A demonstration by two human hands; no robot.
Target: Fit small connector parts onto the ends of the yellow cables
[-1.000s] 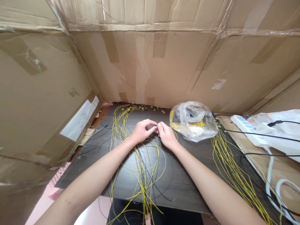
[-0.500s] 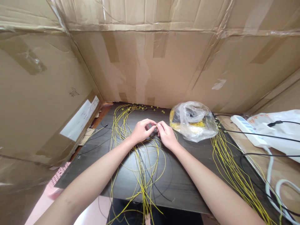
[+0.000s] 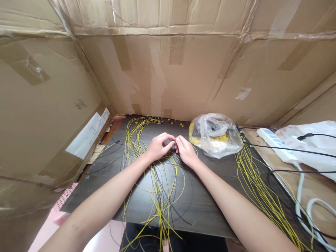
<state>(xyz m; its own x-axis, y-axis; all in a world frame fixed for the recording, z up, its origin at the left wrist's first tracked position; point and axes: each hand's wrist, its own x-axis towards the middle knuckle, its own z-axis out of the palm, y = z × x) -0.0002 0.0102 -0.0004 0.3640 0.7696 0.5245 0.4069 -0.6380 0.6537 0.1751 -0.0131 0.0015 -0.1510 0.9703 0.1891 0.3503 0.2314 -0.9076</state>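
Note:
Over the middle of the table, the fingertips of my left hand (image 3: 160, 147) and my right hand (image 3: 186, 150) meet in a pinch. Between them is a tiny yellow-and-black piece (image 3: 174, 140), mostly covered by the fingers. A thin yellow wire curves out beside my right hand; whether it joins the piece I cannot tell. Under and below my hands a loose bunch of yellow wires (image 3: 160, 196), with a few black ones, runs over the table's front edge. More yellow wires (image 3: 128, 140) arc to the left, toward the back.
Small yellow pieces (image 3: 181, 125) lie along the table's back edge. A clear plastic bag (image 3: 216, 136) with yellow and black contents stands right of my hands. Beyond it are another yellow wire bundle (image 3: 259, 189), a white power strip (image 3: 278, 145) and black cables. Cardboard walls (image 3: 147, 77) enclose the table (image 3: 210, 196).
The view has shifted very slightly. Both hands keep the same pinch at the same spot, and the wires and bag stay where they were.

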